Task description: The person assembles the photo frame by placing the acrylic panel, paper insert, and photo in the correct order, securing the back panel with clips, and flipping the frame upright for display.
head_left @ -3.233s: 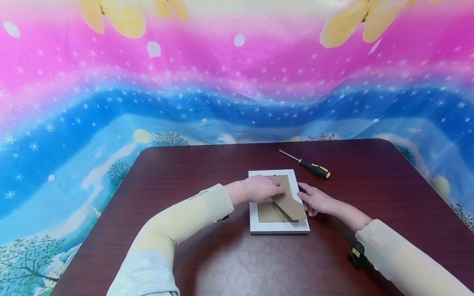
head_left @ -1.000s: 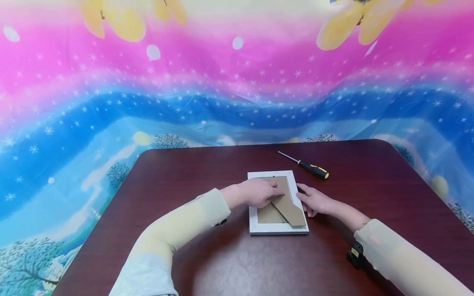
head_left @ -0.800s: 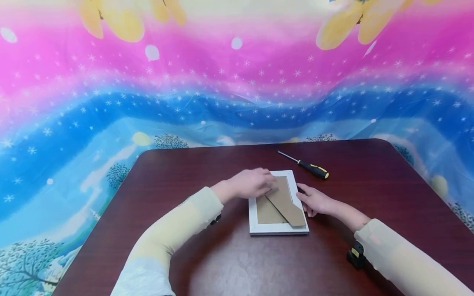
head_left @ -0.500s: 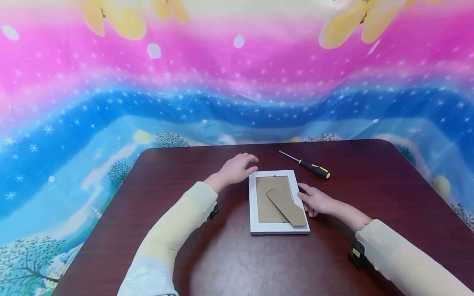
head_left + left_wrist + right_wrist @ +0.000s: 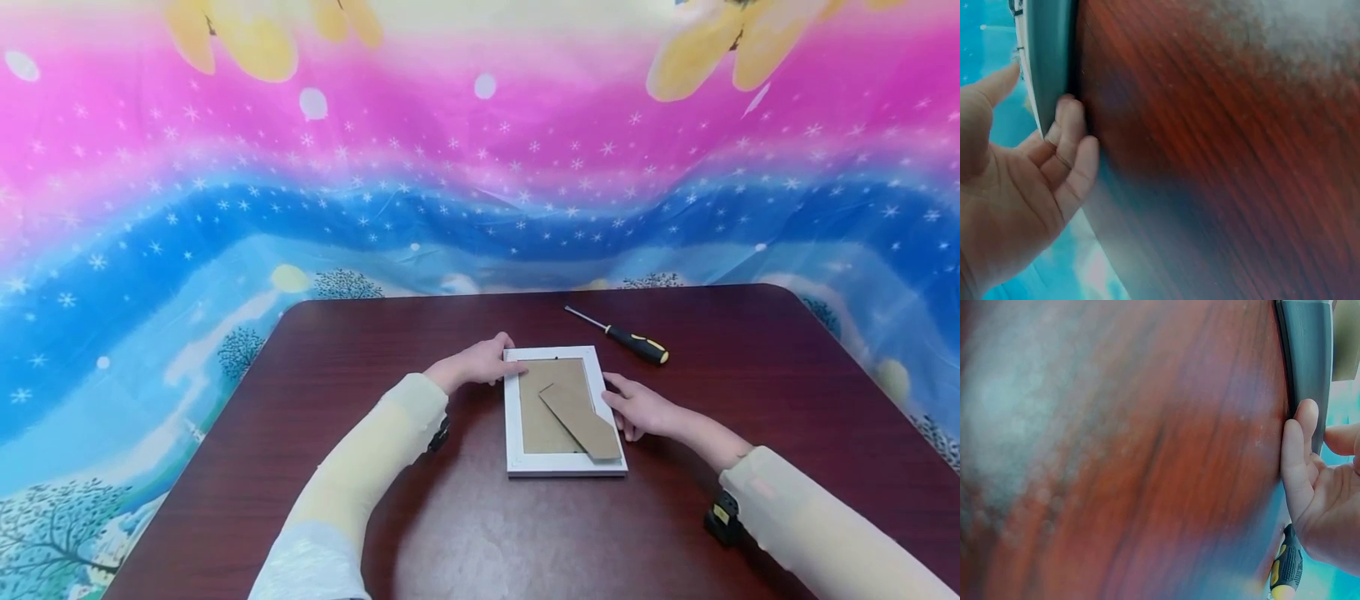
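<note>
A white picture frame (image 5: 513, 433) lies back side up on the table, its brown backing board (image 5: 536, 425) showing. A brown stand flap (image 5: 588, 425) slants over the board to the lower right border. My left hand (image 5: 480, 362) holds the frame's upper left edge, thumb over the top. The left wrist view shows fingers of that hand (image 5: 1029, 181) against the frame's side (image 5: 1050, 56). At the right edge, my right hand (image 5: 641, 407) grips with thumb and fingers; in the right wrist view this hand (image 5: 1329, 500) touches the side wall (image 5: 1310, 356).
A black and yellow screwdriver (image 5: 637, 342) lies behind and to the right of the frame, its tip towards the back left. The dark red table (image 5: 360, 333) ends at a patterned cloth backdrop (image 5: 480, 192).
My left hand has left the stand flap, moved up and left, and taken hold of the frame's upper left edge. The flap, raised earlier, lies lower. My right hand stays in place.
</note>
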A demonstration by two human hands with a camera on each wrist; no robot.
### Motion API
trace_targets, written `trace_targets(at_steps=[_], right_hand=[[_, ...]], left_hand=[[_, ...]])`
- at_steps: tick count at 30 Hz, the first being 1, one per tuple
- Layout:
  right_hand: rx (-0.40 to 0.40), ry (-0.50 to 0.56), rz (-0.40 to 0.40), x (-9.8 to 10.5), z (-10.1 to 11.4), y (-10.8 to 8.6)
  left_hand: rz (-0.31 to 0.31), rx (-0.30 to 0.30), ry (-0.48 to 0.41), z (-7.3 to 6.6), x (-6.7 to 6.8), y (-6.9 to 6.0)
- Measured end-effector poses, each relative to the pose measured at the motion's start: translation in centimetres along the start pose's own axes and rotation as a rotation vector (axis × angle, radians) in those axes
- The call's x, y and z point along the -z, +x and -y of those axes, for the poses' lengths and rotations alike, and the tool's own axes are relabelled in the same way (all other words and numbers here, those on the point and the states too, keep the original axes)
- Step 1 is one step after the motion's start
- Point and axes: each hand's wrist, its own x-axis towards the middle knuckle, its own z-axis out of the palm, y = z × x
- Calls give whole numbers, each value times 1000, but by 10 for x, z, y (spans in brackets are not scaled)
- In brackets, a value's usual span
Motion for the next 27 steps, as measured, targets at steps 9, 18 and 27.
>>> trace_targets(at_steps=[9,18,27], right_hand=[[-16,6,7,3,4,-2],[-34,-3,20,4,4,-1],[-43,0,37,3,6,0]], left_hand=[[73,-21,-59,6,1,8],[70,-64,1,7,-3,11],[79,-55,-37,7,-3,8]])
